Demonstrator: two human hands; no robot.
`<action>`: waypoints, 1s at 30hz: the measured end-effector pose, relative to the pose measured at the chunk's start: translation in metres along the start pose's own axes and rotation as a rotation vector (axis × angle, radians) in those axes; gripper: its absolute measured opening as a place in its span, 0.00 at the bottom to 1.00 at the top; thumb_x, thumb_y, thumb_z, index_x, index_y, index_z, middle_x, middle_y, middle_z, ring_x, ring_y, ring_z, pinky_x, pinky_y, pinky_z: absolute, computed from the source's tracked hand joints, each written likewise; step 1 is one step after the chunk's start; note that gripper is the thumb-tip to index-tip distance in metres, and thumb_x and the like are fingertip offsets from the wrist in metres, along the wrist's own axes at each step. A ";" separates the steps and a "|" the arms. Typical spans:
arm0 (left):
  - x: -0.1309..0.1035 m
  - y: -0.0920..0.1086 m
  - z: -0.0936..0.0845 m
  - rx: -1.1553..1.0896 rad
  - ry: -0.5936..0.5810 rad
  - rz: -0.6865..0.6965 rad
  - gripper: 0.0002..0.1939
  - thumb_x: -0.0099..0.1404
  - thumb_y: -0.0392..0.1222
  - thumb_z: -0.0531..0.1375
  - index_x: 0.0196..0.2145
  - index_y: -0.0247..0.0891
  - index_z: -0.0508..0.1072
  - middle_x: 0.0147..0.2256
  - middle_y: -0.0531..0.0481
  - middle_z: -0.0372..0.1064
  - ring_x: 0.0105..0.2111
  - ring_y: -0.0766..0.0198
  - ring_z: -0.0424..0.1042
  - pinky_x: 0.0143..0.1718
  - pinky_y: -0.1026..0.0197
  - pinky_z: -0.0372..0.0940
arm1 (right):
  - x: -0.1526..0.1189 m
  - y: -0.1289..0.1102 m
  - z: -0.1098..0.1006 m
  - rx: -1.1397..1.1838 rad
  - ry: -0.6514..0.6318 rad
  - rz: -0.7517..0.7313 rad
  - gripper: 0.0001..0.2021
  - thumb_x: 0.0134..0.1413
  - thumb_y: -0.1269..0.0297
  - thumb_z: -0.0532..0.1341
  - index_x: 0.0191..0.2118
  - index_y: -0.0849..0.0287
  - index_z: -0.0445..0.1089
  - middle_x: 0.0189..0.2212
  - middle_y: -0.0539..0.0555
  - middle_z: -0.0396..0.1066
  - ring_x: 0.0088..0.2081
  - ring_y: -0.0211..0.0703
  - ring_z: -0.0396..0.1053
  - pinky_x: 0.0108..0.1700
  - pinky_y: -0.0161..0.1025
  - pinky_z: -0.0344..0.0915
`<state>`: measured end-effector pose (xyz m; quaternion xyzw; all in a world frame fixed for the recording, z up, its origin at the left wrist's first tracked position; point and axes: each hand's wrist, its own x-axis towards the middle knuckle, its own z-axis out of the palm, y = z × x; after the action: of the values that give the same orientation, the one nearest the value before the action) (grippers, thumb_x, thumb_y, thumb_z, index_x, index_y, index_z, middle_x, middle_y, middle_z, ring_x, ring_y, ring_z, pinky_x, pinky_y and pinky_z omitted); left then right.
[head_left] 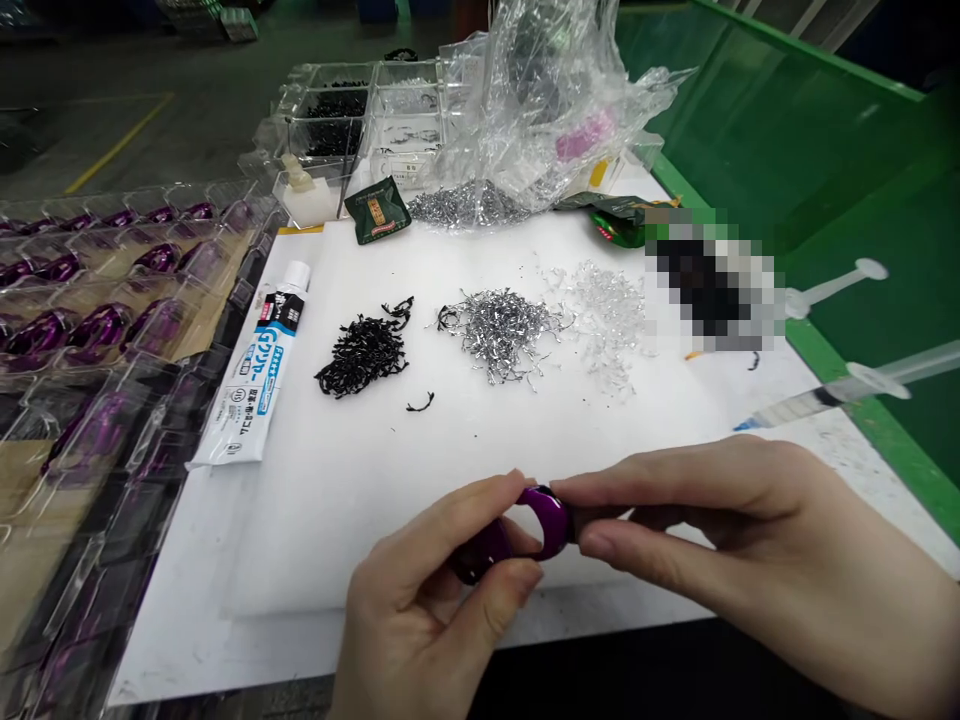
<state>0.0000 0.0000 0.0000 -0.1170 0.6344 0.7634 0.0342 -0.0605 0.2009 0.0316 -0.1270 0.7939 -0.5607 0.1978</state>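
Observation:
A small glossy purple part [546, 517] is held between both my hands just above the front of the white mat [465, 450]. My left hand [427, 610] grips its lower left end with thumb and fingers. My right hand [750, 540] pinches its right end between thumb and forefinger. Beyond my hands lie three piles of tiny pieces: black ones [364, 352], silvery metal ones [499, 330] and clear ones [609, 315]. One stray black piece [421, 403] lies alone in front of the black pile.
A white glue tube [255, 375] lies at the mat's left edge. Clear trays holding purple parts [97, 330] stack at the left. Two syringes [840, 390] lie at the right by a green panel [825, 160]. Compartment boxes [360, 120] and a crumpled plastic bag [547, 100] stand behind.

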 end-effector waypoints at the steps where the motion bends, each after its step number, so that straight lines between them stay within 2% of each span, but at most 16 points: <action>1: 0.000 0.001 -0.002 -0.029 -0.027 -0.049 0.15 0.62 0.36 0.73 0.45 0.52 0.87 0.33 0.49 0.82 0.31 0.62 0.78 0.34 0.65 0.77 | 0.001 0.000 0.000 0.017 -0.001 -0.005 0.10 0.61 0.58 0.72 0.46 0.33 0.83 0.37 0.46 0.84 0.36 0.40 0.83 0.39 0.26 0.79; 5: 0.001 0.002 -0.009 -0.078 -0.099 -0.192 0.15 0.63 0.44 0.73 0.48 0.52 0.86 0.29 0.49 0.78 0.23 0.68 0.71 0.25 0.69 0.71 | 0.003 0.000 -0.001 0.102 0.038 -0.040 0.13 0.56 0.61 0.75 0.45 0.34 0.83 0.40 0.46 0.83 0.38 0.38 0.82 0.41 0.27 0.79; 10: 0.001 0.001 -0.014 -0.057 -0.160 -0.242 0.17 0.63 0.50 0.73 0.50 0.48 0.86 0.26 0.45 0.78 0.22 0.63 0.71 0.22 0.67 0.68 | 0.005 -0.002 -0.003 0.179 -0.064 0.008 0.08 0.59 0.63 0.74 0.39 0.37 0.85 0.40 0.49 0.83 0.39 0.39 0.81 0.42 0.27 0.78; 12: 0.001 0.001 -0.014 -0.058 -0.152 -0.238 0.17 0.64 0.50 0.72 0.50 0.48 0.86 0.28 0.44 0.79 0.23 0.63 0.72 0.22 0.67 0.68 | 0.005 -0.002 -0.001 0.179 -0.047 0.027 0.05 0.58 0.62 0.74 0.37 0.39 0.85 0.39 0.50 0.83 0.38 0.40 0.81 0.42 0.28 0.78; 18: 0.000 0.006 -0.009 -0.001 -0.090 -0.127 0.13 0.65 0.43 0.71 0.48 0.52 0.86 0.31 0.48 0.79 0.27 0.65 0.73 0.27 0.69 0.70 | 0.002 -0.003 0.006 0.184 0.016 0.055 0.04 0.56 0.61 0.75 0.36 0.40 0.85 0.38 0.48 0.83 0.40 0.39 0.81 0.43 0.26 0.78; 22: -0.002 0.008 -0.007 0.012 -0.103 -0.054 0.15 0.68 0.38 0.69 0.49 0.55 0.85 0.35 0.51 0.80 0.33 0.64 0.76 0.36 0.69 0.73 | 0.000 -0.004 0.006 0.175 0.052 0.115 0.07 0.54 0.60 0.76 0.39 0.40 0.84 0.36 0.47 0.83 0.34 0.39 0.81 0.36 0.25 0.78; 25: -0.004 0.007 -0.008 0.032 -0.123 0.015 0.16 0.68 0.35 0.68 0.49 0.55 0.84 0.39 0.50 0.79 0.36 0.64 0.76 0.39 0.68 0.74 | 0.000 -0.005 0.003 0.128 -0.004 0.020 0.10 0.56 0.63 0.75 0.41 0.37 0.85 0.35 0.47 0.83 0.35 0.38 0.81 0.38 0.25 0.77; 30: -0.006 0.003 -0.013 0.068 -0.218 0.075 0.16 0.71 0.34 0.65 0.51 0.55 0.81 0.43 0.50 0.76 0.38 0.64 0.76 0.40 0.68 0.74 | 0.000 0.000 -0.002 0.130 -0.143 -0.100 0.21 0.60 0.69 0.73 0.48 0.26 0.80 0.37 0.40 0.82 0.37 0.35 0.81 0.38 0.26 0.77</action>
<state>0.0073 -0.0125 0.0021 -0.0083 0.6563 0.7504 0.0784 -0.0616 0.2028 0.0324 -0.1932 0.7325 -0.6096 0.2335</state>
